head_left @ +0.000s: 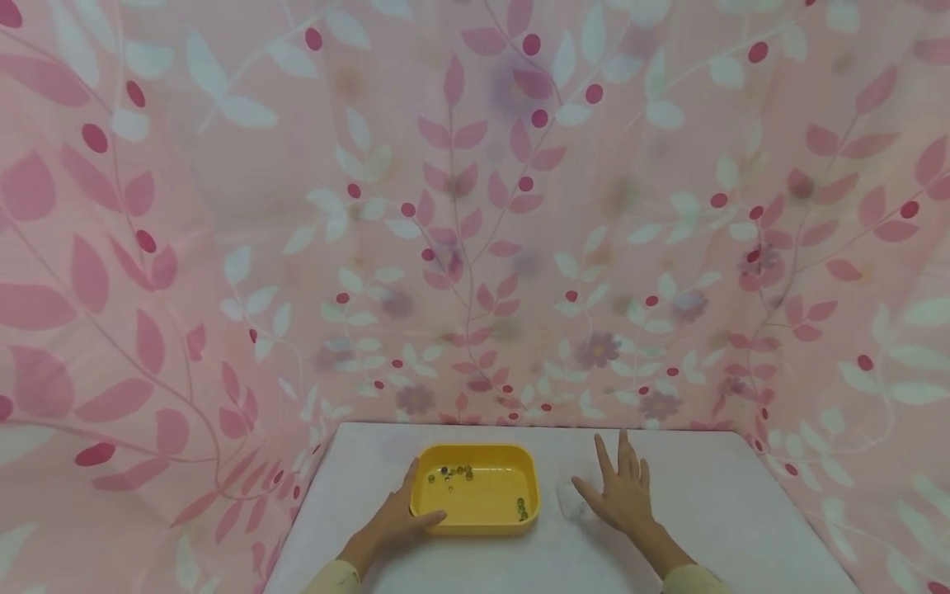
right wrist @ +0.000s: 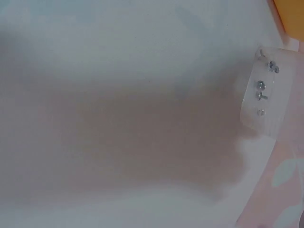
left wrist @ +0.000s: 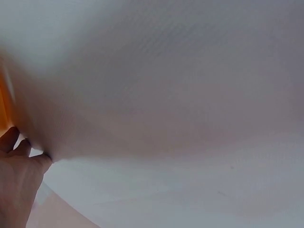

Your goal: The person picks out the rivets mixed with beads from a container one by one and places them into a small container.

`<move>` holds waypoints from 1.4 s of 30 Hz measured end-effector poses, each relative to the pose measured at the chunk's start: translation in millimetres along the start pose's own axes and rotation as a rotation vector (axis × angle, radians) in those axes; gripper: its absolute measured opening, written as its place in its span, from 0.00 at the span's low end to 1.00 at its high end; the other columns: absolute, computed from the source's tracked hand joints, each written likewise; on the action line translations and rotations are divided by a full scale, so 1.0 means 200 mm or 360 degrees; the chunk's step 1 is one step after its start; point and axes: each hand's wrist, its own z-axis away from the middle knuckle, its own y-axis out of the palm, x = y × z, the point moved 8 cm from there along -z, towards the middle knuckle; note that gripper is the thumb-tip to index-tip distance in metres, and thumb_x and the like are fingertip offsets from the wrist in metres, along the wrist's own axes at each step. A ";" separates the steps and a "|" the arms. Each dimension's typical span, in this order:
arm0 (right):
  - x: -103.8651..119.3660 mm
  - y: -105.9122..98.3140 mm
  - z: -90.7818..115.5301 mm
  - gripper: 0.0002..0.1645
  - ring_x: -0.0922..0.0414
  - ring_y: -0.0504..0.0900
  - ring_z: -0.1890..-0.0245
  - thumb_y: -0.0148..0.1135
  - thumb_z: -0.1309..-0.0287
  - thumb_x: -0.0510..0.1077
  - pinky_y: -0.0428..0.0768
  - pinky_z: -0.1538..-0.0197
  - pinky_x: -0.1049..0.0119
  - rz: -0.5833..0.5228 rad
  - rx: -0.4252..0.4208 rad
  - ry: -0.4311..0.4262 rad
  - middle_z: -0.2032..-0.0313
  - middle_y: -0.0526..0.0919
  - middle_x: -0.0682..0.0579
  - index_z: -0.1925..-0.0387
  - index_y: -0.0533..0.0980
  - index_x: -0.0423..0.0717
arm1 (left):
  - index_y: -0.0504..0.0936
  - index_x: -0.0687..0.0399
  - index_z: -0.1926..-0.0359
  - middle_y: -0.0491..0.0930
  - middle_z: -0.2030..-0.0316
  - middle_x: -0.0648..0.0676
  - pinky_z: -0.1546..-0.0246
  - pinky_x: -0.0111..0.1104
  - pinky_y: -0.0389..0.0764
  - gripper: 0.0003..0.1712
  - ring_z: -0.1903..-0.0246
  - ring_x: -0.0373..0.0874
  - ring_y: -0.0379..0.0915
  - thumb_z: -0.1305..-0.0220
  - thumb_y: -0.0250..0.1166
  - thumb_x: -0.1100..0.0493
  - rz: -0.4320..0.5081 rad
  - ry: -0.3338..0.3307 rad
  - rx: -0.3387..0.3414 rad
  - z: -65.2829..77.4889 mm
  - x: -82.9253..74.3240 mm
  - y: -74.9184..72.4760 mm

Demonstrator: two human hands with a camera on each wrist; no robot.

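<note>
A yellow tray [head_left: 475, 499] lies on the white table with small round marbles [head_left: 460, 471] inside, mostly greenish with one dark blue. More sit in its front right corner. My left hand [head_left: 395, 513] holds the tray's left end, thumb over the front left rim and fingers along the outer side. In the left wrist view its fingertips are low beside the tray's orange-looking edge. My right hand [head_left: 623, 493] is spread, held beside and partly over a clear plastic container [head_left: 571, 499]. The right wrist view shows several small metal screws [right wrist: 261, 86] in that container.
The white table [head_left: 712, 487] reaches back to a pink curtain [head_left: 475, 247] patterned with leaves, which also hangs along both sides. The container stands just right of the tray, with a narrow gap between them.
</note>
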 end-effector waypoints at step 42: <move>0.63 0.27 -0.12 0.56 0.32 0.56 0.29 0.63 0.48 0.72 0.54 0.32 0.30 -0.0082 0.0155 -0.0311 0.23 0.41 0.34 0.26 0.59 0.50 | 0.36 0.47 0.21 0.66 0.31 0.67 0.38 0.64 0.64 0.70 0.36 0.66 0.67 0.50 0.71 0.30 -0.0087 0.0030 -0.0028 0.00 -0.01 0.00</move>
